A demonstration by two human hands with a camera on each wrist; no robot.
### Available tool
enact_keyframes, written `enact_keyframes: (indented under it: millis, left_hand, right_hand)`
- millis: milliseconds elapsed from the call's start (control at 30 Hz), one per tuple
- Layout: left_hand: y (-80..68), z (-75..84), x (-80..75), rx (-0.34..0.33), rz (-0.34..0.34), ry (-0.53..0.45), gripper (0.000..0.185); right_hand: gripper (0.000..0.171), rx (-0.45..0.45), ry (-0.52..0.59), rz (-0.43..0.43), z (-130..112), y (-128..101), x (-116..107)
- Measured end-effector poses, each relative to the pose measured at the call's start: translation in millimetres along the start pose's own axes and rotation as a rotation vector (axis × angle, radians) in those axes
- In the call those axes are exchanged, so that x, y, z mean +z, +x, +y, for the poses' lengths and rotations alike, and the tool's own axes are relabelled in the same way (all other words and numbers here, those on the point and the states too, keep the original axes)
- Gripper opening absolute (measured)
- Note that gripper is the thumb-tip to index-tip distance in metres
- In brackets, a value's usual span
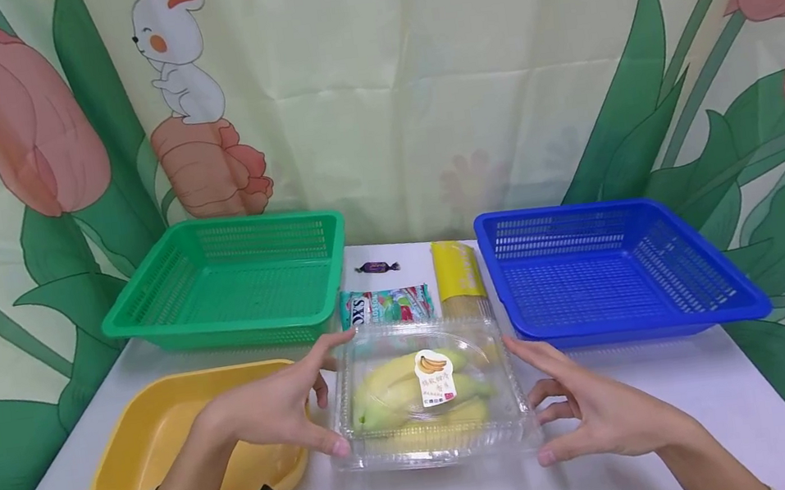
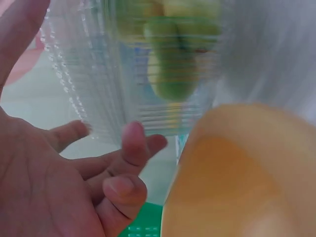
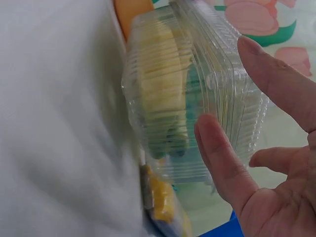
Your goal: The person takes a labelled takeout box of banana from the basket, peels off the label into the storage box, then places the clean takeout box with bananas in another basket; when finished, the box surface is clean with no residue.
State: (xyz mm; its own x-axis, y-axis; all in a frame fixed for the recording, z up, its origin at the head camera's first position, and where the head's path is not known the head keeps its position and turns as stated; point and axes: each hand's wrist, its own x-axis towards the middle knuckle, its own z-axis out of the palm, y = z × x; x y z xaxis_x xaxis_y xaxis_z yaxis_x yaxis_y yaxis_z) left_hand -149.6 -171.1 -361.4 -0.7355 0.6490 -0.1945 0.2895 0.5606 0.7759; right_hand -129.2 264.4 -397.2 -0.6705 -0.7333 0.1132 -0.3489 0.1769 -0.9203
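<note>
A clear plastic clamshell box point(image 1: 390, 452) of bananas point(image 1: 389, 386) lies between both hands, a banana label point(image 1: 435, 376) on its lid. My left hand point(image 1: 265, 407) is at its left side, thumb by the near corner and a finger by the far one. In the left wrist view, the other fingers point(image 2: 123, 190) bend loosely away from the wall. At the right side is my right hand point(image 1: 592, 405), fingers spread, one fingertip at the rim and the thumb by the near corner. Whether the box rests fully on the table cannot be told.
Behind the box lie a Fox's candy bag point(image 1: 386, 305), a purple-wrapped candy point(image 1: 377, 267) and a yellow-banded pack point(image 1: 457, 269). A green basket point(image 1: 240, 331) stands back left, a blue basket point(image 1: 634, 325) back right. The yellow basin point(image 1: 113, 472) sits under my left forearm.
</note>
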Motion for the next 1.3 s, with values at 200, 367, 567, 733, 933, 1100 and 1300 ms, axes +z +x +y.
enact_keyframes:
  millis: [200,367,567,733,933,1100,1300]
  left_hand:
    - [6.4,-1.0,0.6,-0.029,-0.041,0.008,0.125]
    - [5.4,-2.2,1.1,-0.062,-0.073,-0.006,0.125]
    - [7.5,-2.9,3.2,-0.041,-0.097,0.009,0.126]
    - [9.3,0.3,4.6,-0.024,-0.057,0.087,0.128]
    - [0.2,-4.8,9.4,-0.001,-0.01,0.204,0.13]
    - [-1.9,-7.1,10.8,0.016,0.029,0.271,0.127]
    - [-0.2,-9.4,13.6,0.011,0.063,0.29,0.125]
  right_hand:
    - [0.114,0.011,0.026,-0.01,4.1,-3.9,0.8]
    - [0.115,0.039,0.054,-0.045,6.2,-4.1,2.1]
    - [0.111,0.075,0.042,-0.056,6.7,-8.5,1.5]
    - [0.11,0.078,-0.098,0.002,1.9,-7.0,2.2]
    - [0.119,0.039,-0.266,0.018,9.6,6.2,11.0]
    - [0.12,-0.055,-0.38,0.009,19.1,15.2,15.2]
    - [0.112,-0.086,-0.452,0.017,22.5,23.1,15.1]
